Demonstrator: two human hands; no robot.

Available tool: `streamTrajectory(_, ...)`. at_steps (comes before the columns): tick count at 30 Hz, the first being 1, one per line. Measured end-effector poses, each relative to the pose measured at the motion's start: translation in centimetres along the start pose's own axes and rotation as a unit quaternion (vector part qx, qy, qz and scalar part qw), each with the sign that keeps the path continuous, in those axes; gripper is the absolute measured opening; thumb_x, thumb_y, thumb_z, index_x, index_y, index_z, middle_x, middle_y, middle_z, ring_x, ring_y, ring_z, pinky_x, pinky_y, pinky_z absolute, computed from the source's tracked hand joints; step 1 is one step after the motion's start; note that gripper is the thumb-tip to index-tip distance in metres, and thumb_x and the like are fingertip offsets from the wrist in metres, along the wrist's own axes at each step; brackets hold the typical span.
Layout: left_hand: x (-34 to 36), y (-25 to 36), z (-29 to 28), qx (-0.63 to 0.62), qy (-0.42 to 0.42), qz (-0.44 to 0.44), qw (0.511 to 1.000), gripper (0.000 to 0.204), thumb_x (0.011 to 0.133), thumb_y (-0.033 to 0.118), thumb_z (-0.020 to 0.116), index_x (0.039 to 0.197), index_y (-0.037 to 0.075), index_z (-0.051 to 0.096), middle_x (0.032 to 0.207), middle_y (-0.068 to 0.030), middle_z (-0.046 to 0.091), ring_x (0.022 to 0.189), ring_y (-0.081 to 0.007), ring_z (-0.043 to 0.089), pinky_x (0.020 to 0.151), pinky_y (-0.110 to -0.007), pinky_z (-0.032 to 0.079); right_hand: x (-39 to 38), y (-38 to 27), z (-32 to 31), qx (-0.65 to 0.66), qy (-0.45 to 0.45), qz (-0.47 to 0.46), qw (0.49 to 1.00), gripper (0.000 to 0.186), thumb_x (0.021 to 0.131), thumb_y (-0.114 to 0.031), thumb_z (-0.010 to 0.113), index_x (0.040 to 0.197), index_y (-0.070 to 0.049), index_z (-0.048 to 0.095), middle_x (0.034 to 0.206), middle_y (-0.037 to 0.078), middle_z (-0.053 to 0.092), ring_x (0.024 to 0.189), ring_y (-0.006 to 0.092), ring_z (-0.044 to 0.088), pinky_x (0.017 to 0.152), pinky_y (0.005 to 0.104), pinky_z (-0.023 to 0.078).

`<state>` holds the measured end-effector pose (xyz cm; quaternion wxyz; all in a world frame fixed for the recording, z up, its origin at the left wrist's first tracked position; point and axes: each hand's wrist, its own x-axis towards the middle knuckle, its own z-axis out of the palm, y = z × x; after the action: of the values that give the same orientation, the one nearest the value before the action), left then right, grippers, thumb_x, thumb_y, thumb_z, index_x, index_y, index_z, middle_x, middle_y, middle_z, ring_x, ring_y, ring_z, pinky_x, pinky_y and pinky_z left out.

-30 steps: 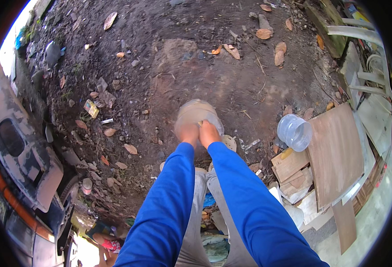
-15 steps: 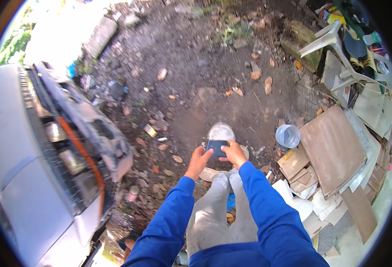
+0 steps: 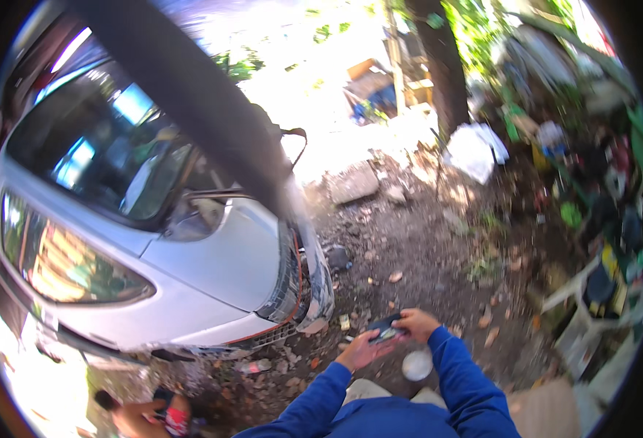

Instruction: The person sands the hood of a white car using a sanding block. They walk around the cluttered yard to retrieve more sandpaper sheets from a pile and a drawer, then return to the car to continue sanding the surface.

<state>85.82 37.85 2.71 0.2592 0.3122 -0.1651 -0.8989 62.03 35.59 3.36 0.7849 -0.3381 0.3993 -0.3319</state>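
Note:
Both my hands hold a dark, flat phone low in front of my body. My right hand grips its right end, with the fingers curled over the edge. At the other end, my left hand has its palm turned up; the thumb is at the phone's edge and the fingers reach beneath it. A round whitish container is on the ground just below the phone, near my knees. Blur and the tilt hide details of the phone's face.
A silver car with a damaged front fills the left, crossed by a dark post. A person sits low at lower left. A concrete block, a tree trunk, a white sack and a white plastic chair stand around.
My view has swung up and left, bringing in more of the car, the tree and the seated person. The phone is now tilted, and my left palm has turned upward.

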Motion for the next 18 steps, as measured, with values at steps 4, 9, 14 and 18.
streamTrajectory(4,0.8,-2.1,-0.4,-0.178,-0.090,0.046,0.979,0.056,0.104,0.037,0.046,0.144,-0.001,0.040,0.144,-0.0269,0.049,0.133,-0.0383,0.050,0.118,-0.047,0.035,1.2,-1.0,-0.3,-0.085,-0.045,0.078,0.992,0.022,0.093,-0.015,0.071,0.108,0.000,0.064,0.088,0.008,0.069,0.072,0.0173,0.069,0.062,0.0285,0.060)
streamTrajectory(9,-5.1,-1.9,-3.2,-0.247,0.029,0.220,0.943,0.048,0.104,0.032,0.050,0.140,0.001,0.045,0.130,-0.0202,0.059,0.123,-0.0354,0.057,0.111,-0.053,0.041,5.9,-4.2,8.9,-0.212,-0.107,0.155,0.959,0.023,0.095,-0.022,0.069,0.106,-0.002,0.065,0.088,0.007,0.070,0.078,0.0177,0.071,0.069,0.0308,0.060)
streamTrajectory(14,-7.3,4.3,-0.3,-0.221,0.337,0.450,0.797,0.049,0.106,0.022,0.047,0.151,0.006,0.034,0.150,-0.0183,0.044,0.133,-0.0346,0.050,0.115,-0.048,0.037,14.8,-9.2,9.2,-0.704,-0.059,-0.164,0.688,0.035,0.094,-0.025,0.070,0.115,0.002,0.062,0.090,0.013,0.071,0.089,0.0281,0.071,0.078,0.0399,0.057)
streamTrajectory(18,-13.1,13.0,2.8,0.038,0.461,0.659,0.593,0.065,0.106,0.020,0.048,0.159,0.005,0.013,0.162,-0.0222,0.020,0.148,-0.0331,0.028,0.120,-0.042,0.024,16.2,-18.3,18.1,-0.655,-0.051,-0.342,0.672,0.038,0.094,-0.022,0.065,0.124,0.001,0.060,0.121,0.021,0.063,0.111,0.0382,0.063,0.094,0.0432,0.050)
